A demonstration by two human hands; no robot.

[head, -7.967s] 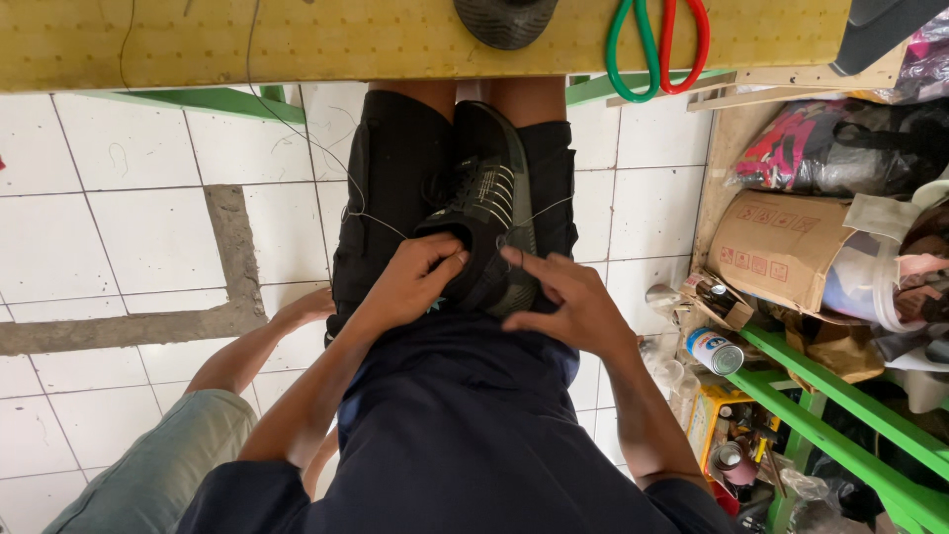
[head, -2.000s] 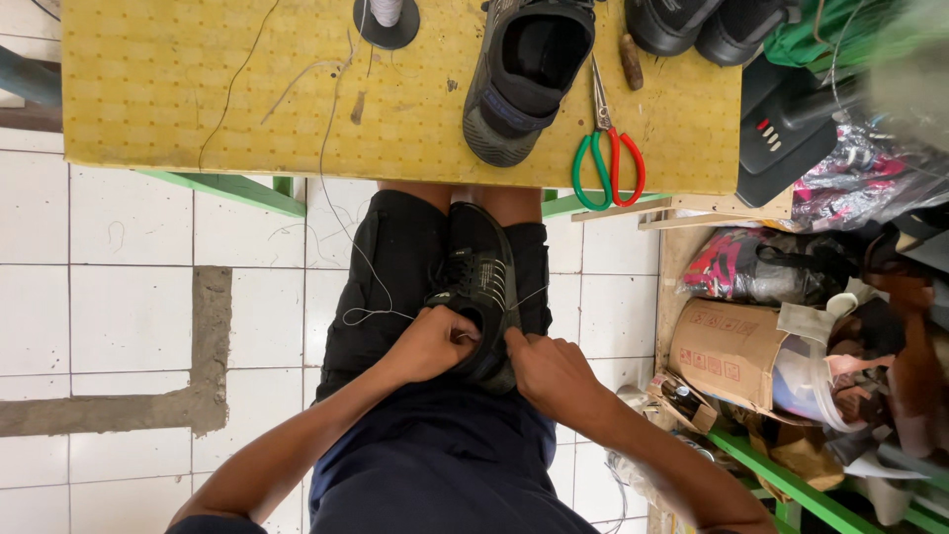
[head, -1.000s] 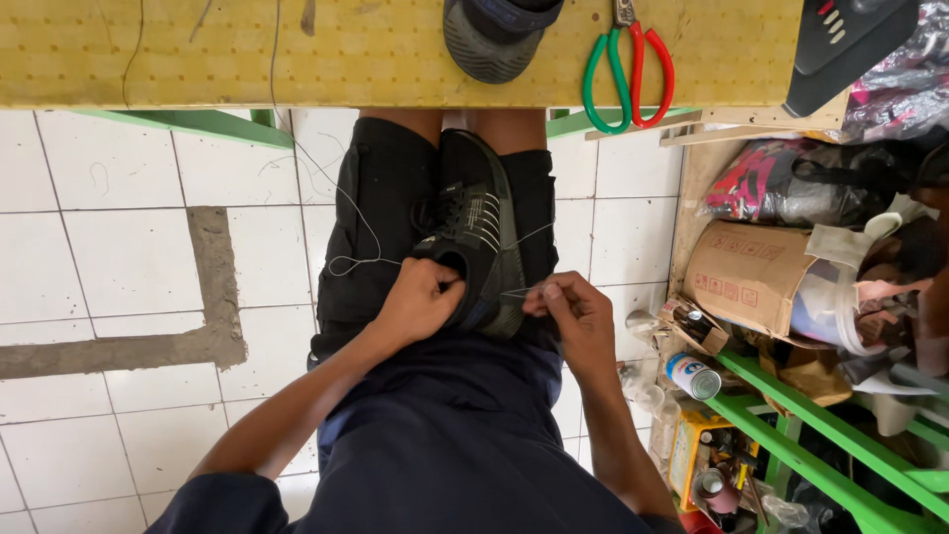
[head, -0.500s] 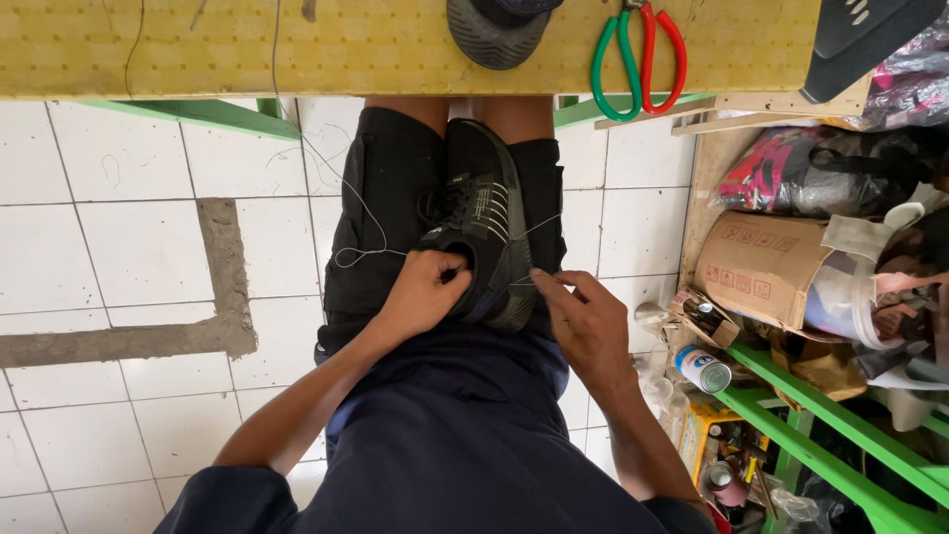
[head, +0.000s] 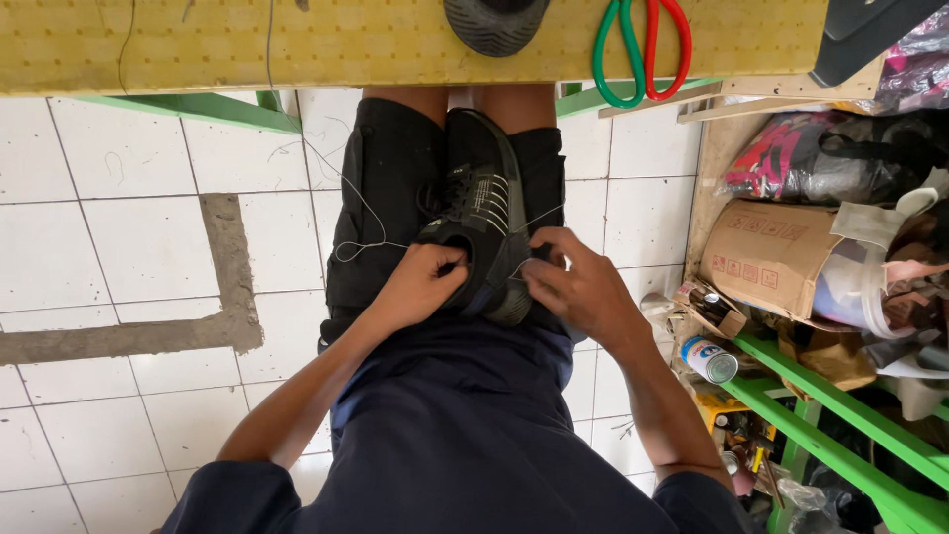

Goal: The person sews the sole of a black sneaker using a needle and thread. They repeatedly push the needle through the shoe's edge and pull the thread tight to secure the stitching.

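a black shoe (head: 484,222) lies on the person's lap, between the knees, toe pointing away. the left hand (head: 420,287) grips its heel opening, fingers curled tight over the rim. the right hand (head: 583,292) presses against the shoe's right side at the heel, fingers bent and closed on it. a thin thread (head: 351,213) loops from the shoe's left side up towards the yellow worktop (head: 297,44), where scissors (head: 643,44) with green and red handles lie beside another shoe (head: 494,20).
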